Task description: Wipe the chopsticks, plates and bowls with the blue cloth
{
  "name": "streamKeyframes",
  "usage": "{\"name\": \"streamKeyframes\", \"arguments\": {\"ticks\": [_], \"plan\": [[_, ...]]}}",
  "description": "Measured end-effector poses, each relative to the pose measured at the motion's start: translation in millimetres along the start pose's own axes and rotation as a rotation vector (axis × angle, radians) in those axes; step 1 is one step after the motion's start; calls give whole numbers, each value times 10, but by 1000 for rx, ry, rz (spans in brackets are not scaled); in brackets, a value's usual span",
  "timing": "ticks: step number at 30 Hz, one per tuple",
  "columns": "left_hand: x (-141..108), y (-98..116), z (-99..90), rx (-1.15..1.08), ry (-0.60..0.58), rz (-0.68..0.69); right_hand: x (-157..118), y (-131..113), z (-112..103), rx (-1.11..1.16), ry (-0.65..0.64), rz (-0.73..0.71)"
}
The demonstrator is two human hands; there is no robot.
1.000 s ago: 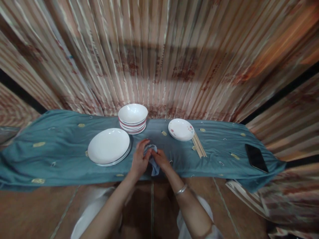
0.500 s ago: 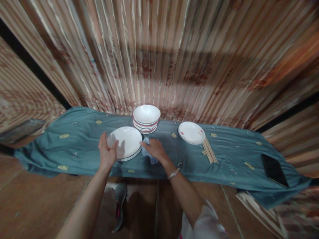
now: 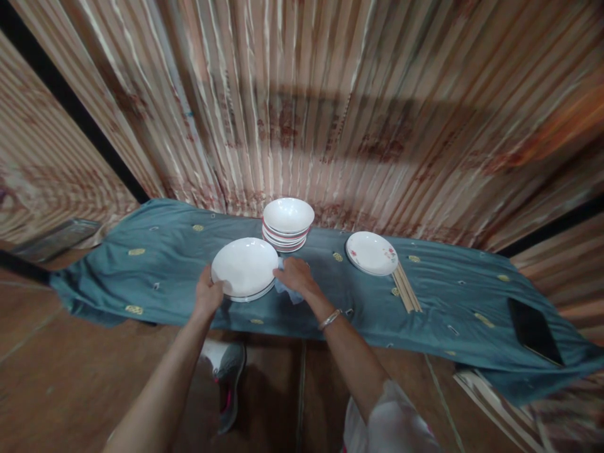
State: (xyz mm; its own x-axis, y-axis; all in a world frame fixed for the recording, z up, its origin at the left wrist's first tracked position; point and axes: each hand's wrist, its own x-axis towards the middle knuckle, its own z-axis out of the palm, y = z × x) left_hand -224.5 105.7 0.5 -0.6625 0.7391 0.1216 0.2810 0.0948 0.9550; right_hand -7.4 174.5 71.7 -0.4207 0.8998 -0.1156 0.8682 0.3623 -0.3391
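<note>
I am watching over the head feed as the top white plate (image 3: 245,267) is lying on its stack (image 3: 250,297) between my left hand (image 3: 207,294), gripping its left rim thumb uppermost, and my right hand (image 3: 296,277), clutching a blue cloth (image 3: 289,293) at the opposite rim.

The head view faces forward and down, seemingly near the draped table (image 3: 363,308).

Round white plates (image 3: 245,267) lie stacked just lower-left of frame centre, crumpled pale-blue cloth (image 3: 289,292) at their right rim.
</note>
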Motion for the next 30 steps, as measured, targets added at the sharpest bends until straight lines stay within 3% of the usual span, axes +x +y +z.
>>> {"name": "streamKeyframes", "arguments": {"ticks": [6, 14, 19, 22, 25, 30], "plan": [[-27, 72, -32, -114, 11, -91, -6, -15, 9, -20, 21, 4], [-162, 273, -37, -446, 1, -181, -107, -59, -17, 1, 85, -2], [-251, 416, -159, -572, 65, -102, -257, -123, -35, 87, 174, -2], [-379, 534, -227, -606, 18, -15, -459, -81, 15, 198, 254, 11], [-559, 653, -199, -600, -75, -19, -758, 73, 91, 301, 367, 59], [-920, 769, 108, -565, -294, -149, -1312, 519, 136, 445, 509, 155]]}}
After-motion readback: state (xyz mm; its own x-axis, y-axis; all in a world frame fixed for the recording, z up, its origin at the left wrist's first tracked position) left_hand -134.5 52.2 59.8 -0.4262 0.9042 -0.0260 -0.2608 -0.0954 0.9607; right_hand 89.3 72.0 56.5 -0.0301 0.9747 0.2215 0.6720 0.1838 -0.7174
